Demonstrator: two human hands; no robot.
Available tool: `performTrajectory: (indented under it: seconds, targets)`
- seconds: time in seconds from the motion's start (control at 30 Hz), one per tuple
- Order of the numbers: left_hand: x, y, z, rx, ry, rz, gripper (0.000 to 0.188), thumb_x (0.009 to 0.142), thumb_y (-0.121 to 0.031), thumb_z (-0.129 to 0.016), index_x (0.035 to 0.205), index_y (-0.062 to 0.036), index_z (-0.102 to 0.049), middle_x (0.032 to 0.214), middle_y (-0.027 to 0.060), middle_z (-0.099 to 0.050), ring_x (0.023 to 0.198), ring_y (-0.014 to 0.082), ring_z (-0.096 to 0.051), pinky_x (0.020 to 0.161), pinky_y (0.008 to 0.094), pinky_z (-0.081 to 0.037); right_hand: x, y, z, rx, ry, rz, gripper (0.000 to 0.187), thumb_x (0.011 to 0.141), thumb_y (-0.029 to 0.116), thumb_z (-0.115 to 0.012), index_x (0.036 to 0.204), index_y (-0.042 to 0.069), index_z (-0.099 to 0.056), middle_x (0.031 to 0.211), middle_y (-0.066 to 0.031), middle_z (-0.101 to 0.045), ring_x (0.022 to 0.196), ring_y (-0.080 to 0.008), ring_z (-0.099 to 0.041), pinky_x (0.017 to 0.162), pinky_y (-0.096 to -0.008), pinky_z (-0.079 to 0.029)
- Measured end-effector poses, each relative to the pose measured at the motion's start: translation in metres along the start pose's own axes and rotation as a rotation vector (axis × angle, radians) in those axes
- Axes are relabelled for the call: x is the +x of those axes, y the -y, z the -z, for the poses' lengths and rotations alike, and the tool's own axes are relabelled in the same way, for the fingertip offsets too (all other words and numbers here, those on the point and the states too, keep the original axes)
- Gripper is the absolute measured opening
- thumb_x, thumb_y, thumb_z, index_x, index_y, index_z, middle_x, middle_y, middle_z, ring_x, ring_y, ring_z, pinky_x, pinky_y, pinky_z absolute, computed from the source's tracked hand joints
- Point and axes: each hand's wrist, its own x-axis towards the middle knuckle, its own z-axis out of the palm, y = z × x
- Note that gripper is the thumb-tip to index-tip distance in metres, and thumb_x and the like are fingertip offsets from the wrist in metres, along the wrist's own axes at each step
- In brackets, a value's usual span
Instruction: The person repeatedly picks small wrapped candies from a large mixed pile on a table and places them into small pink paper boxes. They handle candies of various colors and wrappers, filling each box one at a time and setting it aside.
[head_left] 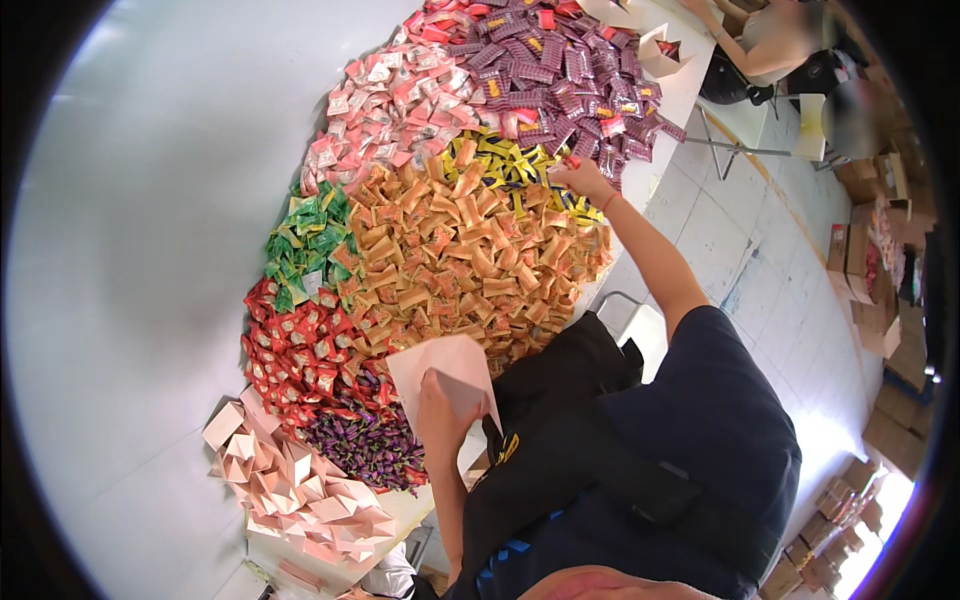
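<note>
My left hand (437, 412) holds a pale pink paper box (425, 362), its fingers and thumb closed round the side, near my body. My right hand (588, 182) reaches out to the far right edge of the heap. Its fingers are pinched on a small red packet (571, 161), above the yellow-and-dark wrapped sweets (490, 158). Between my hands spreads a large pile of orange-brown wrapped sweets (450, 250). Beyond my right hand lie purple packets (560, 75). Small dark purple sweets (365, 440) lie to the left of the box.
Pink-and-white packets (400, 100), green packets (308, 240) and red packets (300, 345) fill the left side of the table. Folded pink paper boxes (300, 490) are heaped at the near left. Another person (770, 45) sits at the far right, by an open box (668, 52). Cartons (870, 290) line the right side.
</note>
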Motion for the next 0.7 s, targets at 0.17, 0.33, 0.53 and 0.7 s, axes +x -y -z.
performTrajectory:
  seconds: [0.17, 0.33, 0.53, 0.7]
  targets:
    - [0.070, -0.030, -0.015, 0.150, 0.006, -0.016, 0.092, 0.060, -0.021, -0.083, 0.137, -0.0068, -0.034, 0.127, 0.0158, -0.049, 0.113, 0.0380, -0.049, 0.094, 0.0462, -0.043, 0.011, 0.011, -0.047, -0.577, -0.261, 0.257, 0.025, 0.074, 0.032, -0.070, 0.093, 0.015, -0.069, 0.087, -0.0096, -0.069, 0.081, -0.0276, -0.067, 0.070, -0.0414, -0.053]
    - [0.102, -0.056, -0.021, 0.206, 0.089, -0.072, 0.094, 0.059, -0.021, -0.082, 0.137, -0.0067, -0.031, 0.128, 0.0164, -0.048, 0.112, 0.0378, -0.048, 0.093, 0.0465, -0.044, 0.029, 0.008, -0.056, -0.779, -0.207, 0.354, 0.033, 0.072, 0.032, -0.070, 0.102, 0.018, -0.069, 0.095, -0.0093, -0.069, 0.089, -0.0292, -0.066, 0.076, -0.0407, -0.052]
    - [0.104, -0.043, -0.040, 0.159, -0.052, -0.059, 0.095, 0.058, -0.028, -0.085, 0.137, -0.0102, -0.035, 0.123, 0.0128, -0.052, 0.110, 0.0362, -0.052, 0.089, 0.0465, -0.047, -0.011, 0.037, -0.053, 0.256, -0.112, 0.161, 0.018, 0.079, 0.021, -0.071, 0.079, 0.004, -0.066, 0.065, 0.0006, -0.061, 0.059, -0.0092, -0.057, 0.052, -0.0260, -0.042]
    - [0.108, -0.046, -0.051, 0.107, -0.066, 0.027, 0.089, 0.057, -0.027, -0.085, 0.133, -0.0151, -0.039, 0.123, 0.0080, -0.053, 0.113, 0.0336, -0.052, 0.092, 0.0453, -0.045, -0.194, 0.123, -0.110, 0.976, 0.371, -0.363, 0.008, 0.087, 0.014, -0.061, 0.080, 0.010, -0.059, 0.068, -0.0019, -0.060, 0.060, -0.0124, -0.057, 0.054, -0.0253, -0.044]
